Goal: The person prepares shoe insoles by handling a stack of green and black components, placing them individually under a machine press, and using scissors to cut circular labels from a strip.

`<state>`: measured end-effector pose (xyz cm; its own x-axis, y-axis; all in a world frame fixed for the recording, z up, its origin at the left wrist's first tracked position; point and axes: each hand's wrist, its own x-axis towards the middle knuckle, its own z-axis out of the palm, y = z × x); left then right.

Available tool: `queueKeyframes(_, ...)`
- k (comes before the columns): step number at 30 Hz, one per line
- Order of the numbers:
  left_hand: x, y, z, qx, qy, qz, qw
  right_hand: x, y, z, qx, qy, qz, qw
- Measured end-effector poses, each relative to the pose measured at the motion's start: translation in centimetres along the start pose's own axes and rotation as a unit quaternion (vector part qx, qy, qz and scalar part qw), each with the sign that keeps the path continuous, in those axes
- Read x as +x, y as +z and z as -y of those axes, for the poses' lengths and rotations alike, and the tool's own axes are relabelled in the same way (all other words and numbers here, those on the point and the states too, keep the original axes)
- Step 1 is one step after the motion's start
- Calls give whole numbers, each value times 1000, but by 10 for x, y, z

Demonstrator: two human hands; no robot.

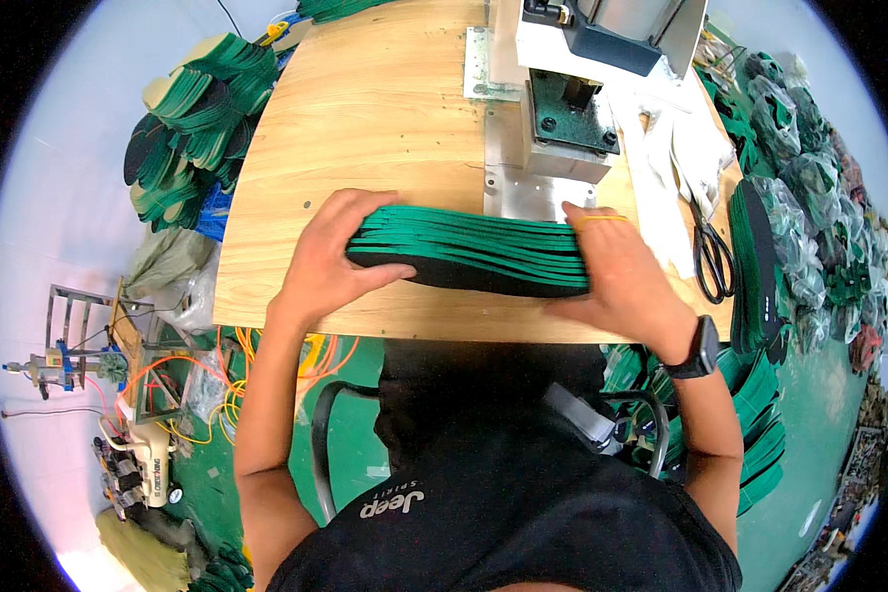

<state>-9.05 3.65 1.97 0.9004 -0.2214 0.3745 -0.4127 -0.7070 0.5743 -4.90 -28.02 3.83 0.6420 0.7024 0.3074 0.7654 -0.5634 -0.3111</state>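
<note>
You have both hands on the thick stack of thin, curved green-and-black pieces [469, 247], one at each end: your left hand [328, 252] grasps the left end, thumb along the near black face, and your right hand [624, 271] grips the right end. The stack is over the near part of the pale wood-grain counter [365, 128], just in front of the silver metal press [572, 138]; you can't tell from here whether it touches the surface.

The step in hand looks like holding and squaring the layers. A next move would likely call for even pressure at both ends, as loose layers could slip.

As for containers, clear plastic bags [775, 113] on your right hold dark green pieces. On your left, a blue plastic container [214, 212] shows partly beside the tall heap of green and black pieces [202, 109]; its contents are hidden.
</note>
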Motion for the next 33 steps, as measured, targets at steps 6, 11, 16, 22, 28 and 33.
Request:
queueKeyframes(6, -12, 7, 4, -11, 21, -24, 999, -12, 10, -27, 36, 10, -3, 999)
queueKeyframes(11, -9, 3, -17, -25, -24, 49, 998, 2, 10, -9, 52, -54, -20, 997)
queueKeyframes(16, -15, 1, -16, -24, -85, 61, 994, 13, 5, -3, 19, -32, 69, 997)
queueKeyframes(22, -10, 3, -36, -77, -26, 37, 996, 33, 41, 36, 24, -89, 26, 995)
queueKeyframes(28, -13, -15, -25, 56, -9, 129, 990, 31, 31, 20, -6, -6, 103, 995)
queueKeyframes(33, -16, -19, -25, -77, -16, 46, 996, 1, 17, -20, 18, -38, -17, 999)
